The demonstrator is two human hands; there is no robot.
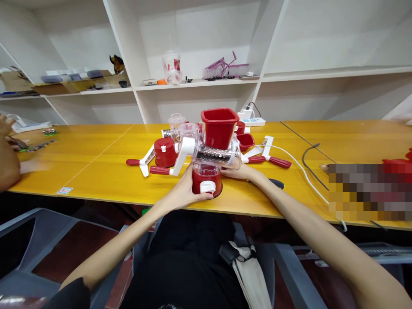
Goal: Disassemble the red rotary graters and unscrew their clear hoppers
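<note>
A rotary grater stands upright near the table's front edge. It has a red hopper, a clear body with a metal drum, a white crank with a red handle, and a red base. My left hand is closed round the left side of the base, its thumb by the white knob. Against the right side, my right hand grips from behind, its fingertips hidden by the base. Behind the grater are clear plastic parts and a second red base.
Loose crank handles and a small red tray lie to the right, with a dark-handled item. A white cable crosses the table from a power strip. At the far left a person's arm rests there.
</note>
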